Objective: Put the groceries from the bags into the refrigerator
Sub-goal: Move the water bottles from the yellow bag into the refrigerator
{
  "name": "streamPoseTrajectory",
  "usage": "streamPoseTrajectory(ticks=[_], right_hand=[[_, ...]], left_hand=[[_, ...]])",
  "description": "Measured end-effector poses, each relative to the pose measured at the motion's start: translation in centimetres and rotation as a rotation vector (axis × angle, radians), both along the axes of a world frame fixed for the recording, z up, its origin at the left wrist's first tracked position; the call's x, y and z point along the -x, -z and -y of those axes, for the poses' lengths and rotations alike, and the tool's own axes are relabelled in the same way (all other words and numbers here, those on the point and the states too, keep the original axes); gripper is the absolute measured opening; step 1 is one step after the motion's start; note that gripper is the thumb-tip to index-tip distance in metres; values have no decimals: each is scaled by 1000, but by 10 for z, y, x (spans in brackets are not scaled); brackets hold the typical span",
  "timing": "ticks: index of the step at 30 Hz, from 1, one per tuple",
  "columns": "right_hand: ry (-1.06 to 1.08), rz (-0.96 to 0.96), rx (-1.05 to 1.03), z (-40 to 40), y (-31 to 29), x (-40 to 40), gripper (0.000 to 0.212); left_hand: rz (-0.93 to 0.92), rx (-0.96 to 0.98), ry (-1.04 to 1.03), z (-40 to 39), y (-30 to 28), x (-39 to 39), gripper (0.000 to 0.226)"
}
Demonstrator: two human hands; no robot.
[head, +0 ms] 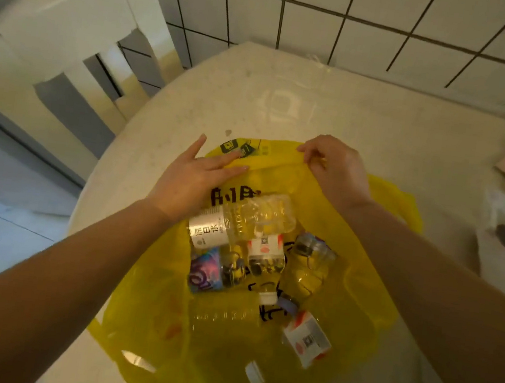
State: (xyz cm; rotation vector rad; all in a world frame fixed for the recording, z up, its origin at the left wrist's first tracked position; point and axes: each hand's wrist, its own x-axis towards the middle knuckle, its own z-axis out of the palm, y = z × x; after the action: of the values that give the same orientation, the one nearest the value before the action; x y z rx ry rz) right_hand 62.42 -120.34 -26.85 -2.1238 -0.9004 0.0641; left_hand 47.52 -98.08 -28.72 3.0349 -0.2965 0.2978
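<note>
In the head view, a thin translucent yellow plastic bag with black print (370, 284) was seen spread on a pale speckled round table (366, 119), filling the frame from the centre down to 6 o'clock. The far rim of the bag, at about 12 o'clock from its contents, was being held open. The left hand (193, 180) was laid on that rim with fingers straight and relaxed, pressing the plastic flat and gripping nothing. The right hand (334, 170), at about 1 o'clock from the bag's middle, was curled, and the rim was pinched between thumb and fingertips.

Inside the bag several groceries were visible: a clear plastic bottle with a silver label (237, 221) lay just beside the left wrist; a smaller clear bottle with a red-and-white label and white cap (264, 263) lay below it, toward 6 o'clock; a purple-patterned packet (205, 270) lay at 8 o'clock; a clear glass jar (311, 260) at 3 o'clock; and a small white-and-red carton (305, 338) at 5 o'clock.

A white wooden chair (60, 34) stood at 10 o'clock against a white tiled wall (332, 12). No refrigerator was in view.

The task was judged to be at an early stage: the bag was only being opened, nothing was lifted out, and every visible item remained to be carried over
</note>
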Motion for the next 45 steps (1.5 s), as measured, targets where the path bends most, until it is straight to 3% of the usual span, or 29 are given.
streamPoseTrajectory(ticks=[3, 7, 10, 12, 15, 18, 22, 25, 28, 38, 41, 45], right_hand=[[-51, 107, 131, -11, 15, -16, 19], [-168, 276, 500, -18, 36, -31, 28], [-214, 240, 588, -17, 37, -34, 31], [-204, 229, 556, -15, 30, -33, 30], [-145, 250, 346, -16, 7, -19, 24], [-274, 281, 231, -19, -17, 12, 19], [-585, 354, 407, -29, -29, 57, 61], [-681, 384, 698, -38, -31, 78, 83], [-629, 423, 826, -42, -27, 88, 90], [-470, 455, 821, -32, -16, 101, 70], [-391, 310, 812, -16, -18, 103, 70], [-273, 47, 675, 17, -27, 109, 74]], left_hand=[[-70, -32, -29, -14, 10, -8, 74], [-197, -71, -77, -21, 22, -10, 61], [-221, -35, -92, -25, 27, -9, 58], [-223, 20, -101, -25, 21, -7, 55], [-117, 182, -146, -20, -1, 2, 42], [-11, 350, -201, -4, -24, 30, 50], [-29, 349, -167, 24, -26, 82, 56], [-92, 268, -229, 35, -13, 108, 61], [-134, 215, -319, 38, -5, 118, 61], [-261, 209, -559, 26, 1, 135, 66], [-234, 273, -606, 30, -7, 133, 64], [-74, 565, -614, 46, -20, 128, 67]])
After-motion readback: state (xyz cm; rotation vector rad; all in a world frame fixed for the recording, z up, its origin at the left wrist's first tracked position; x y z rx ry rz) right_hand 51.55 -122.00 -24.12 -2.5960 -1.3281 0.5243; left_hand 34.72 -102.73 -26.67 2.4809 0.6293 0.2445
